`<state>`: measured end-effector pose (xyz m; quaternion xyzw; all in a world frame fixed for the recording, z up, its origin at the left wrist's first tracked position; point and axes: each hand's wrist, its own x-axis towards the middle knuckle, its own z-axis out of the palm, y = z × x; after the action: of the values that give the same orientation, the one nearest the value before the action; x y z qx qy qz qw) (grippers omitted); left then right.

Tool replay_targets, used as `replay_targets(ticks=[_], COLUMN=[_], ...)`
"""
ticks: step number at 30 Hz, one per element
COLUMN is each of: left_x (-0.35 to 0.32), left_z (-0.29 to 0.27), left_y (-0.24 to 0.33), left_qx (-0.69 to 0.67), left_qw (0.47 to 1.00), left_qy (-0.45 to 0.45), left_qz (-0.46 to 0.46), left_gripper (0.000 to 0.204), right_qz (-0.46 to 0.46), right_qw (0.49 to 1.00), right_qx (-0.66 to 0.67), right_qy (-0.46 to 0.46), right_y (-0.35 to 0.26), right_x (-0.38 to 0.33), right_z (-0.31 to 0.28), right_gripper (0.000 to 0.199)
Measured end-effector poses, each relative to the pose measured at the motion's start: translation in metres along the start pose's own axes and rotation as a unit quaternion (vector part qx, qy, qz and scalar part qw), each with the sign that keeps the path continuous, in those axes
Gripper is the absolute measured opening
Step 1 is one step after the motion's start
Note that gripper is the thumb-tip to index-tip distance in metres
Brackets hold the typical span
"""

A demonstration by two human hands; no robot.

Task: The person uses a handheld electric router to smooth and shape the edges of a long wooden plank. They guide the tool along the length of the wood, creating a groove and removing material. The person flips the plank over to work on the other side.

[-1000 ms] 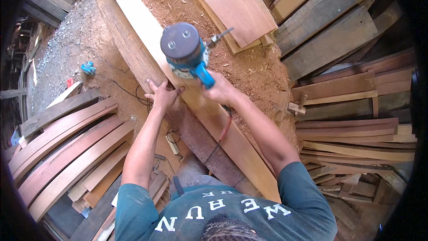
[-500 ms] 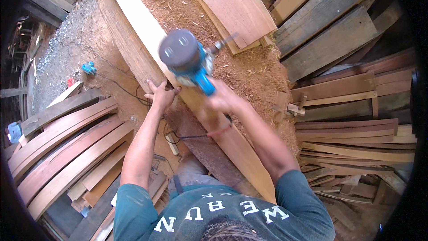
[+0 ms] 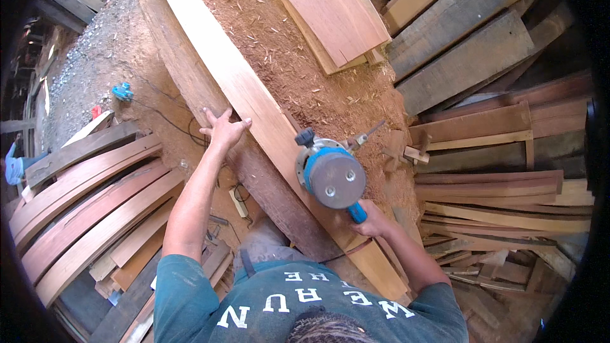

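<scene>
A long pale wooden plank lies diagonally on a darker beam. My left hand rests flat with fingers spread on the plank's left edge. My right hand grips the blue handle of a blue and grey power router, lifted off the plank and tilted so its round base faces up. Its black cord trails down toward my body.
Sawdust covers the bench right of the plank. Curved boards are stacked at the left, flat planks at the right, a short board stack at the top. A blue object lies on the ground.
My right hand pulled the router back along the plank toward me and tipped it up off the wood. My left hand stayed on the plank's edge, fingers now spread.
</scene>
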<state>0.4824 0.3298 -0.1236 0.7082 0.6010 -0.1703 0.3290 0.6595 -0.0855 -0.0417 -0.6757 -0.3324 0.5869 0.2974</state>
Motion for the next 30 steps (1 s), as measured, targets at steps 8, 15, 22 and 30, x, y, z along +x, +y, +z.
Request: replay_targets(ticks=[8, 15, 22, 30], left_x=[0.002, 0.0, -0.006, -0.001], left_z=[0.003, 0.001, 0.001, -0.001], left_y=[-0.004, -0.002, 0.001, 0.0], left_qx=[0.004, -0.021, 0.0, 0.003], left_qw=[1.0, 1.0, 1.0, 1.0], left_qy=[0.007, 0.009, 0.007, 0.01], left_qz=[0.002, -0.004, 0.012, 0.012], left_gripper=[0.095, 0.094, 0.085, 0.089], right_qz=[-0.027, -0.087, -0.082, -0.122], right_qw=[0.998, 0.993, 0.992, 0.99], right_qx=[0.052, 0.074, 0.093, 0.055], right_qy=[-0.028, -0.021, -0.022, 0.033], right_y=[-0.021, -0.07, -0.068, -0.072], right_x=[0.086, 0.175, 0.179, 0.174], right_z=[-0.008, -0.015, -0.013, -0.008], right_gripper=[0.034, 0.032, 0.032, 0.03])
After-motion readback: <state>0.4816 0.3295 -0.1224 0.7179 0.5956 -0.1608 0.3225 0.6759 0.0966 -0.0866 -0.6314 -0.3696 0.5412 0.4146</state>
